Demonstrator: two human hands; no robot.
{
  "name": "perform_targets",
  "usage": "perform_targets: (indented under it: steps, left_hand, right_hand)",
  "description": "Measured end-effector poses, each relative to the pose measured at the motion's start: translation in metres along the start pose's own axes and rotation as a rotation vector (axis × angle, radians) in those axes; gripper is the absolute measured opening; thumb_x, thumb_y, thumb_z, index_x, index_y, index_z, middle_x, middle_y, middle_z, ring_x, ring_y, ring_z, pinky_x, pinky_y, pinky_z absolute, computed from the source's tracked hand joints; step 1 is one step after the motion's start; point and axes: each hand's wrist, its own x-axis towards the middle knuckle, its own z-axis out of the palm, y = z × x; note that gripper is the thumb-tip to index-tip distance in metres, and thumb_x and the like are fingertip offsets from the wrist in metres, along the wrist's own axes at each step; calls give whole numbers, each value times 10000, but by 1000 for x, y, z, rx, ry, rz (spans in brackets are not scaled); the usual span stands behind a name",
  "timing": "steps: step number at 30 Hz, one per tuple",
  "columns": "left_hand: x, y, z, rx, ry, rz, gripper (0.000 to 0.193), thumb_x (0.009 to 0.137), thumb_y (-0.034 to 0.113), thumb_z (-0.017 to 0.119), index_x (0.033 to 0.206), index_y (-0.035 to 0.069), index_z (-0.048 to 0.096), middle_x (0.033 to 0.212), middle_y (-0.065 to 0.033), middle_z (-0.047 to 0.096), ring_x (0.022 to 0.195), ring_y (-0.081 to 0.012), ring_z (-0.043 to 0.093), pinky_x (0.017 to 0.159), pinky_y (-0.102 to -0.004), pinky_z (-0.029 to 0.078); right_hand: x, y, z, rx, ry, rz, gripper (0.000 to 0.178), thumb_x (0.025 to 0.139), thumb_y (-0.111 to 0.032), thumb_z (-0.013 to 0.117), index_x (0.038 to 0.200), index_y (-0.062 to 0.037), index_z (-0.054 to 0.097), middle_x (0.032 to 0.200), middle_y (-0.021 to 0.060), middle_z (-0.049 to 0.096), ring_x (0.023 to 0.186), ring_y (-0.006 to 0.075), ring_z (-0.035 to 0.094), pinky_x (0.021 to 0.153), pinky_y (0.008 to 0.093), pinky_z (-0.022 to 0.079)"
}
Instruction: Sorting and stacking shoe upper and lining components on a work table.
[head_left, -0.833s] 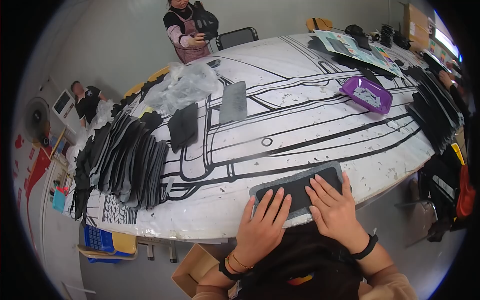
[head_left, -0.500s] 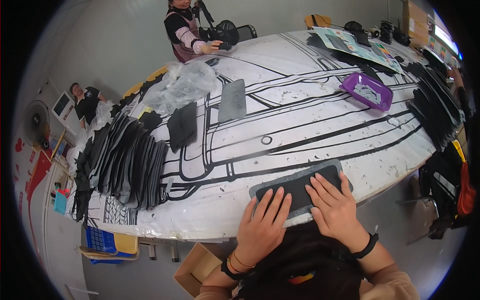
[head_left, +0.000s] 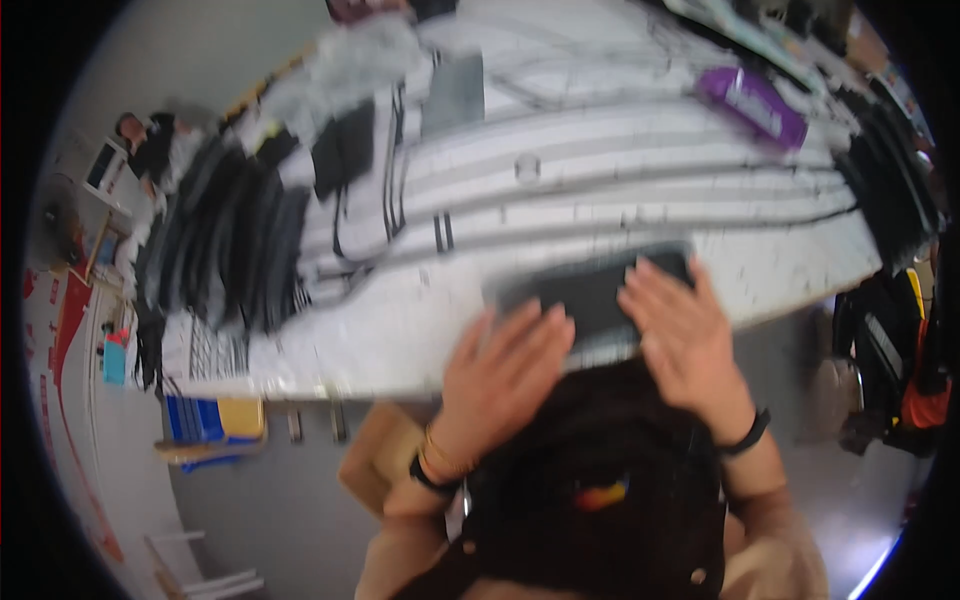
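Note:
A dark rounded rectangular piece (head_left: 597,300), which looks like fabric or felt, lies at the table's near edge. It rests on a slightly larger grey piece (head_left: 655,252) whose border shows around it. My left hand (head_left: 505,365) lies on its left end, fingers stretched out. On the right end my right hand (head_left: 688,340) rests with its fingers extended and a little apart. Neither hand grips anything. The view is smeared by motion, so the pieces' edges are not sharp.
The white table (head_left: 380,330) has black line drawings. A row of dark sheets (head_left: 225,240) stands at left, another stack (head_left: 885,180) at right. Farther back lie a black piece (head_left: 343,148), a grey piece (head_left: 455,92), clear plastic (head_left: 350,70) and a purple basket (head_left: 790,125) of small pieces.
My view has tipped downward, so the table sits higher in it and more of my dark apron shows. Both hands stay flat on the dark piece.

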Motion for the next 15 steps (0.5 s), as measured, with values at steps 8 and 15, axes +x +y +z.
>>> perform_targets:
  steps: [8, 15]
  left_hand:
    - [-31, -11, -28, -235, 167, 74, 300, 748, -5, 761, 1040, 61, 747, 1082, -54, 749, 1013, -248, 702, 879, -410, 550]
    - [-45, -17, -73, -412, 463, -339, 336, 686, -184, 731, 984, -29, 723, 969, -157, 757, 831, -284, 705, 771, -362, 563]
  right_hand:
    - [-1, 21, -23, 164, 184, 112, 464, 1029, -282, 405, 1100, 34, 737, 1162, 154, 730, 1235, 313, 625, 1197, 562, 244]
    - [-12, 42, -25, 537, 294, 438, 614, 1073, -389, 309, 1192, 69, 701, 1198, 180, 713, 1247, 324, 594, 1180, 450, 301]
